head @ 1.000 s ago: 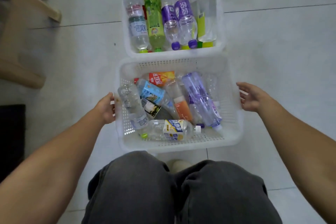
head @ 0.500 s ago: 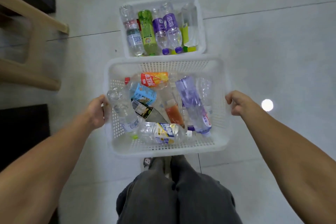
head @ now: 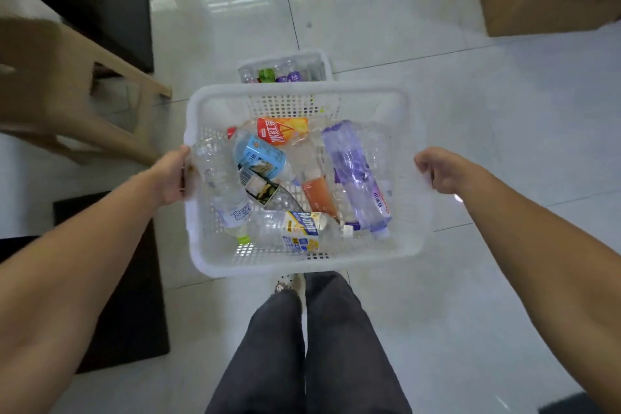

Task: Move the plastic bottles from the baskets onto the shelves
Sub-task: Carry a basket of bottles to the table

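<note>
White basket [head: 408, 131] at frame centre, carried clear of the floor, left hand [head: 169, 178] and right hand [head: 440, 171] each clamped on a side rim; the empty plastic bottles [head: 356, 175] inside appear light, loose and liable to roll.

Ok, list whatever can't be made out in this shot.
- Far basket, head view: mostly hidden behind the near basket; only the bottle tops show, too small to count.
- Left hand and right hand: fingertips curl under the rim, out of sight.
- Cardboard box: cut off by the top-right edge.
- Shelves: not in frame.
- Wooden stool: blurred.
</note>
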Motion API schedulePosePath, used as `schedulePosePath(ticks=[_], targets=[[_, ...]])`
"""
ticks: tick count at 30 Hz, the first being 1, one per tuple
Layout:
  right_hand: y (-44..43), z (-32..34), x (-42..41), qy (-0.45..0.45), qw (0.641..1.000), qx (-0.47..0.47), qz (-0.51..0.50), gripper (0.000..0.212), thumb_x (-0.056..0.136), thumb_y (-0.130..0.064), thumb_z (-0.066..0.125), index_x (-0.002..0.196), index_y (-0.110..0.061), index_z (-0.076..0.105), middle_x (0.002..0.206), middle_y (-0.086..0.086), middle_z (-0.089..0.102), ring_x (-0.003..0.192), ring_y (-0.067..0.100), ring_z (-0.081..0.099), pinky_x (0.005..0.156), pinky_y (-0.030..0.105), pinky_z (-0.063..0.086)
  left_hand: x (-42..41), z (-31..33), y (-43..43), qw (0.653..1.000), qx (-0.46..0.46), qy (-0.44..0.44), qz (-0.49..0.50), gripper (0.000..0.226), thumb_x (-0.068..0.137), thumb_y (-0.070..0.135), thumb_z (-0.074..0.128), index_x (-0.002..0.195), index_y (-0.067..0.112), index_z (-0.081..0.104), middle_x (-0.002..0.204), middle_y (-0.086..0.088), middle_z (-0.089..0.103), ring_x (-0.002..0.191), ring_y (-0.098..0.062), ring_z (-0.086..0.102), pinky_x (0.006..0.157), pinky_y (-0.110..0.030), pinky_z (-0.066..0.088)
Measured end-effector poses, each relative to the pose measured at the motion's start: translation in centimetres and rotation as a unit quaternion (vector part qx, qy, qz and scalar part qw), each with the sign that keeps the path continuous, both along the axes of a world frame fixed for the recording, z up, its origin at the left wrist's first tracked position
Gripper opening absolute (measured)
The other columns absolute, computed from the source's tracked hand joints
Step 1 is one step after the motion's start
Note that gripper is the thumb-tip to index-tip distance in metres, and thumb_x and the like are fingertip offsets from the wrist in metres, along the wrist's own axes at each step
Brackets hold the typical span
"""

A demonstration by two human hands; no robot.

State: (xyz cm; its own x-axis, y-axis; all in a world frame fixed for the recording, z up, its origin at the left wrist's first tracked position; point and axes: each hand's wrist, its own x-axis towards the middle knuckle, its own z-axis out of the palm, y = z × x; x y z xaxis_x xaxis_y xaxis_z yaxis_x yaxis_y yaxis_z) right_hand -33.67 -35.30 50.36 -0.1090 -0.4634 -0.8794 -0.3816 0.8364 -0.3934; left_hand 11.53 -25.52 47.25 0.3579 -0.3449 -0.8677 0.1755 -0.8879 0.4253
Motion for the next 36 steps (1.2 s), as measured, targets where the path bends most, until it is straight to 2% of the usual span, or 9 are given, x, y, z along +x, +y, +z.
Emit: schedulePosePath(ticks=[3, 5, 9, 13, 15, 19, 30, 32, 36], targets=[[2.9, 6.5, -0.1, 0.002, 0.999, -0.049, -0.009, 0.033, 0.081, 0.004, 0.041, 0.055, -0.015, 0.033, 0.035, -0.006, 0.029, 0.045, 0.015, 0.030, 0.046, 0.022, 0.024, 0.4, 4.9, 2.6, 0.998, -0.043, -0.018, -0.047, 0.035, 0.096, 0.039, 0.037, 0.070, 0.021, 0.052, 0.057, 0.003, 0.053, 0.056, -0.014, 0.049, 0.068, -0.026, 0.041], [5.4, 9.2, -0.6, 0.007, 0.997, -0.076, -0.024, 0.036, 0.088, 0.008, 0.032, 0.059, -0.014, 0.031, 0.032, -0.006, 0.031, 0.032, 0.009, 0.035, 0.039, 0.015, 0.029, -0.6, 8.5, 4.2, 0.995, -0.071, -0.007, -0.076, 0.035, 0.095, 0.029, 0.038, 0.064, 0.018, 0.052, 0.050, 0.003, 0.055, 0.052, -0.015, 0.051, 0.065, -0.026, 0.041], [11.0, 13.1, -1.1, 0.017, 0.992, -0.114, -0.043, 0.044, 0.087, 0.011, 0.026, 0.049, -0.010, 0.032, 0.029, -0.005, 0.029, 0.024, 0.007, 0.030, 0.032, 0.008, 0.021, -1.1, 12.8, 7.9, 0.986, -0.111, -0.035, -0.117, 0.032, 0.093, 0.034, 0.035, 0.076, 0.017, 0.057, 0.079, -0.007, 0.057, 0.072, -0.023, 0.055, 0.087, -0.036, 0.044], [16.5, 15.5, -0.9, -0.006, 0.990, -0.136, -0.035, 0.044, 0.080, 0.013, 0.023, 0.045, -0.011, 0.036, 0.036, -0.001, 0.032, 0.027, 0.010, 0.034, 0.032, 0.011, 0.026, 0.3, 13.4, 12.5, 0.985, -0.119, -0.060, -0.107, 0.031, 0.086, 0.039, 0.038, 0.089, 0.015, 0.058, 0.093, -0.015, 0.061, 0.087, -0.027, 0.059, 0.088, -0.040, 0.047], [19.1, 16.0, -0.7, 0.009, 0.990, -0.141, -0.012, 0.059, 0.078, 0.014, 0.020, 0.030, -0.017, 0.032, 0.036, -0.002, 0.027, 0.025, 0.009, 0.029, 0.030, 0.012, 0.022, -1.1, 15.5, 15.7, 0.987, -0.116, -0.056, -0.093, 0.026, 0.090, 0.033, 0.039, 0.085, 0.014, 0.056, 0.087, -0.014, 0.059, 0.079, -0.026, 0.057, 0.082, -0.035, 0.047], [24.0, 16.6, 0.0, 0.036, 0.985, -0.164, 0.031, 0.058, 0.077, 0.012, 0.021, 0.027, -0.018, 0.028, 0.037, -0.002, 0.024, 0.026, 0.011, 0.027, 0.033, 0.010, 0.022, -2.8, 17.8, 22.9, 0.988, -0.099, -0.090, -0.072, 0.022, 0.093, 0.021, 0.037, 0.074, 0.014, 0.046, 0.072, -0.008, 0.046, 0.062, -0.021, 0.043, 0.060, -0.027, 0.037], [40.8, 20.8, 1.0, 0.020, 0.982, -0.146, 0.122, 0.060, 0.076, 0.011, 0.020, 0.023, -0.017, 0.027, 0.030, -0.001, 0.025, 0.022, 0.012, 0.030, 0.027, 0.010, 0.023, -4.2, 23.3, 44.0, 0.987, -0.078, -0.125, -0.069, 0.021, 0.091, 0.008, 0.035, 0.073, 0.008, 0.044, 0.070, -0.010, 0.047, 0.063, -0.024, 0.046, 0.079, -0.040, 0.043], [43.1, 21.3, 1.6, 0.036, 0.979, -0.155, 0.125, 0.056, 0.076, 0.005, 0.030, 0.025, -0.017, 0.027, 0.029, -0.002, 0.024, 0.021, 0.011, 0.029, 0.027, 0.010, 0.023, -3.6, 23.6, 47.5, 0.989, -0.066, -0.119, -0.062, 0.018, 0.091, 0.006, 0.036, 0.075, 0.005, 0.046, 0.069, -0.011, 0.047, 0.061, -0.025, 0.046, 0.078, -0.039, 0.044], [46.4, 21.0, 3.0, 0.045, 0.980, -0.151, 0.121, 0.030, 0.078, 0.001, 0.033, 0.051, -0.013, 0.034, 0.038, 0.000, 0.033, 0.031, 0.015, 0.036, 0.034, 0.012, 0.033, -1.8, 24.2, 53.1, 0.991, -0.069, -0.105, -0.049, 0.021, 0.091, 0.004, 0.036, 0.072, 0.004, 0.045, 0.069, -0.010, 0.046, 0.062, -0.025, 0.046, 0.065, -0.036, 0.046]])
